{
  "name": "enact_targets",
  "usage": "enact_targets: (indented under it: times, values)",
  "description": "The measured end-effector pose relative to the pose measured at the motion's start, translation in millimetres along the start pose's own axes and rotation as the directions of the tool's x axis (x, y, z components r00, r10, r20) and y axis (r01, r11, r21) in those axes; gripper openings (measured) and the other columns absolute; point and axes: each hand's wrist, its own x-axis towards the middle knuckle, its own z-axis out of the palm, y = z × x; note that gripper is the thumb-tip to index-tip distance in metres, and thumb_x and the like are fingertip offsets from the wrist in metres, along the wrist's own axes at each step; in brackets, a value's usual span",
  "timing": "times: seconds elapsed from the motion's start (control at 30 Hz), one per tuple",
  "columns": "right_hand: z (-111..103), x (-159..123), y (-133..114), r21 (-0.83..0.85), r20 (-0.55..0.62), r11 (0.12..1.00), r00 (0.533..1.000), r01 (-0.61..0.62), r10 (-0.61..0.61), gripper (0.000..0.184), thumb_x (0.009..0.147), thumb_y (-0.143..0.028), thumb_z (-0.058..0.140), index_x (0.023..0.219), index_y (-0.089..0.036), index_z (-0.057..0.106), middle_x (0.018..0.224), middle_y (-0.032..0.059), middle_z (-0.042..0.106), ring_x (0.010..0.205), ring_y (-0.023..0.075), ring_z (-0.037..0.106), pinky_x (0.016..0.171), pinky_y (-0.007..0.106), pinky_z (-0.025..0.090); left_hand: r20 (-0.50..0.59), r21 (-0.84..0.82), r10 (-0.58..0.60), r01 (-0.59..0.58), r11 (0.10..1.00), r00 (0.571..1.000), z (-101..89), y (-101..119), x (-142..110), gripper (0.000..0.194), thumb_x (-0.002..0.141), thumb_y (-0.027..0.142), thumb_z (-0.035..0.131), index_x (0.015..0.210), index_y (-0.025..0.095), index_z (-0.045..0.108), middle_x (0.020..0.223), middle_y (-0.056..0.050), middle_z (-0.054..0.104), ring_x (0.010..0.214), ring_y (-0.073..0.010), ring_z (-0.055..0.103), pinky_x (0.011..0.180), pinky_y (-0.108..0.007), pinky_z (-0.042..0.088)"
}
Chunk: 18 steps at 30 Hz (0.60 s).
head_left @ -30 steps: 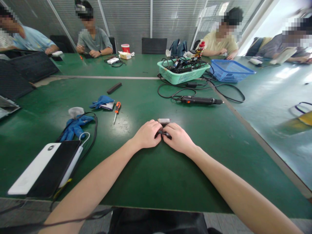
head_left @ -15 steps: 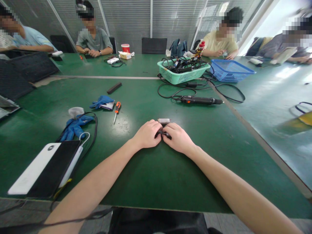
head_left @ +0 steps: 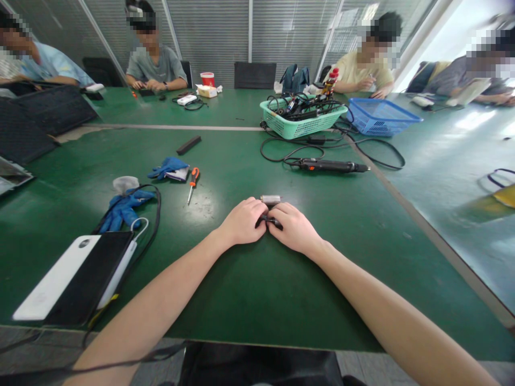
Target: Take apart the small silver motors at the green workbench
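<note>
My left hand and my right hand meet low over the green table. Both have their fingers curled around small dark parts; most of these are covered by the fingers, so their kind does not show. Just beyond my fingertips lies a small silver cylinder, like a little motor, which neither hand grips. An orange-handled screwdriver rests to the left of my hands.
Blue gloves, a cable and a white-and-black device lie at left. A dark bar is farther back. At right are a black electric screwdriver, a green basket of tools and a blue basket. Several people sit around.
My hands stay in almost the same place and grip. Across the table, the hands of the people at the back have shifted slightly.
</note>
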Motion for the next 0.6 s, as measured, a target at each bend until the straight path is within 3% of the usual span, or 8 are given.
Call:
enact_targets:
  times: [0.6]
  values:
    - [4.6, 1.4, 1.6, 0.008, -0.007, 1.0, 1.0, -0.002, 0.002, 0.006, 0.092, -0.017, 0.059, 0.092, -0.022, 0.064, 0.099, 0.0077, 0.067, 0.096, 0.0243, 0.061, 0.089, 0.041, 0.051, 0.008, -0.001, -0.006, 0.006, 1.0, 1.0, -0.5, -0.4, 1.0, 0.007, 0.083, 0.02, 0.053, 0.09, 0.02, 0.054, 0.095, -0.008, 0.062, 0.093, -0.025, 0.054, 0.086, -0.043, 0.05]
